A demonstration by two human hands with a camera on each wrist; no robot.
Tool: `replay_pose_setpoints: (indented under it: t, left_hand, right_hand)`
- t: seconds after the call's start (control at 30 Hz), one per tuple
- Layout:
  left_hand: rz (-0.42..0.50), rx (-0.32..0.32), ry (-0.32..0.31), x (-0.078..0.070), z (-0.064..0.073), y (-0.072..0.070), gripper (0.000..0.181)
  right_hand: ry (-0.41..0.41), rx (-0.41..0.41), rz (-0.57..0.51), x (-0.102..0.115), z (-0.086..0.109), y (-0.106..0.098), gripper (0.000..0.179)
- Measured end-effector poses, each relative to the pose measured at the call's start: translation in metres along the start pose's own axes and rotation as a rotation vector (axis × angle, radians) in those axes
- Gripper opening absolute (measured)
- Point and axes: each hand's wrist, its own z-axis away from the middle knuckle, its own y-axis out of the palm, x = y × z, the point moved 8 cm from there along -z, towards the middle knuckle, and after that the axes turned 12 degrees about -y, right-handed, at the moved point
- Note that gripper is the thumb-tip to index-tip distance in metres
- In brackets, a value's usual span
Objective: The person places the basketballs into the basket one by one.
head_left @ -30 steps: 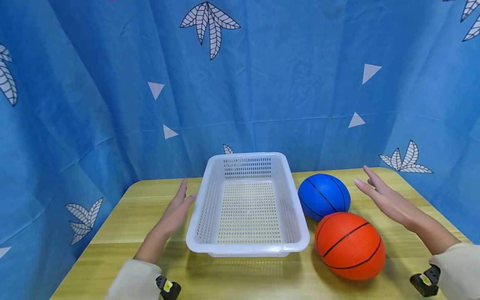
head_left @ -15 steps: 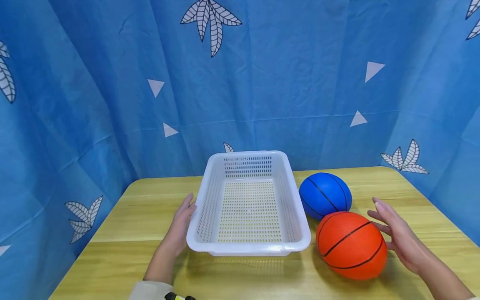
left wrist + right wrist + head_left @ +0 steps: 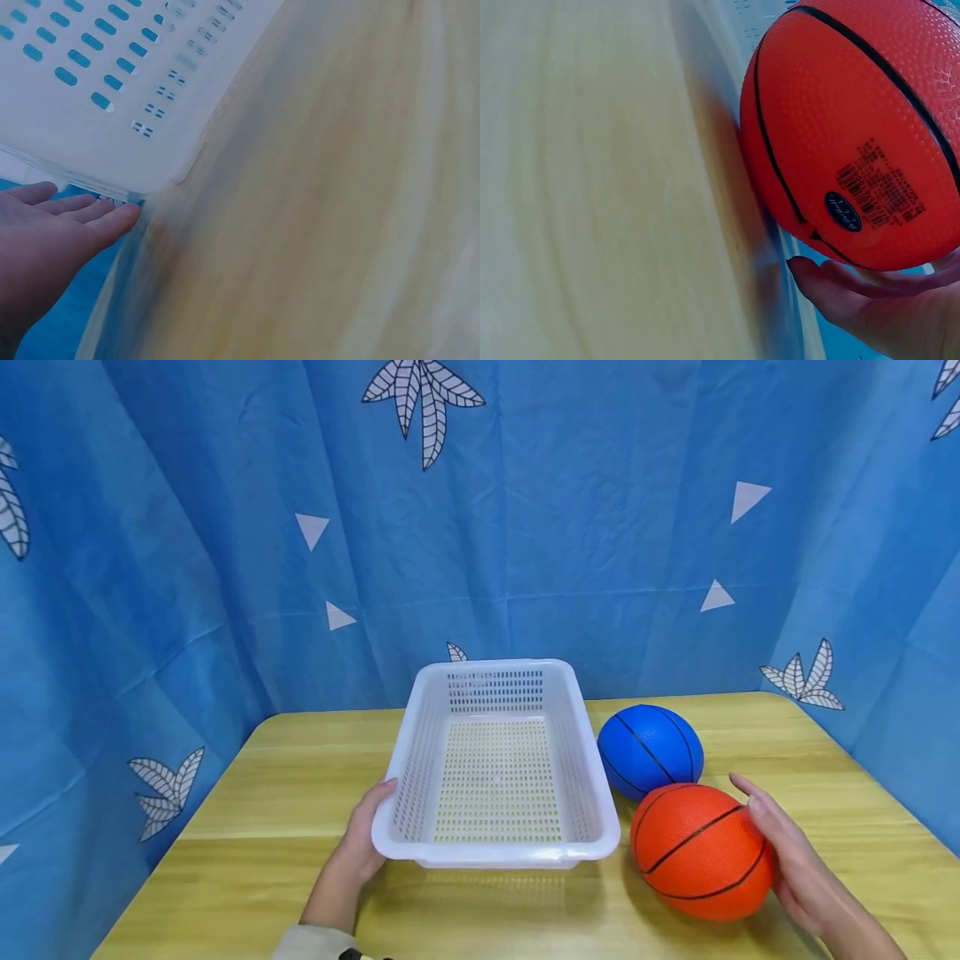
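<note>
A white plastic basket (image 3: 495,857) with slotted walls stands mid-table. At its left side is my left hand (image 3: 360,839), thumb tip against the rim. The left wrist view has the fingers (image 3: 90,210) nearly straight beside the slotted wall. My right hand (image 3: 798,868) rests along the right side of an orange-red toy basketball (image 3: 701,852), its fingers partly hidden behind it. In the right wrist view the ball (image 3: 855,135) shows a printed barcode, and the hand lies beside it. A blue toy basketball (image 3: 651,750) sits just behind the orange-red one.
The light wooden table (image 3: 247,868) has rounded back corners. A blue curtain (image 3: 600,510) with white leaves and triangles hangs behind and along both sides. Both balls stand close to the basket's right side.
My left hand has come down and in to the basket's left rim. My right hand has moved down and left, onto the orange-red ball. Basket and balls look unmoved.
</note>
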Motion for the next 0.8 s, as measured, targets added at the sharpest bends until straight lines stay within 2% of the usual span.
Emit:
replay_pose_setpoints:
  t: [0.13, 0.3, 0.5, 0.6, 0.7, 0.8]
  left_hand:
    - [0.008, 0.010, -0.005, 0.000, 0.000, 0.003, 0.062]
    - [0.016, -0.001, 0.003, -0.003, 0.001, 0.002, 0.061]
    - [0.005, 0.018, -0.029, 0.003, 0.002, 0.004, 0.061]
    - [0.017, 0.024, -0.020, 0.002, 0.002, 0.006, 0.060]
    - [0.023, 0.036, -0.012, 0.001, 0.001, 0.006, 0.061]
    - [0.018, 0.053, -0.012, 0.001, 0.001, 0.008, 0.061]
  right_hand:
    - [-0.033, 0.025, -0.035, 0.003, 0.000, 0.002, 0.040]
    - [-0.016, 0.064, -0.048, 0.002, -0.001, 0.006, 0.044]
    - [0.031, 0.085, -0.066, -0.005, 0.006, 0.006, 0.047]
    - [0.048, 0.084, -0.058, -0.006, 0.009, 0.005, 0.050]
    - [0.039, 0.081, -0.069, -0.005, 0.009, 0.004, 0.049]
    - [0.002, 0.108, -0.136, -0.003, 0.009, 0.006, 0.046]
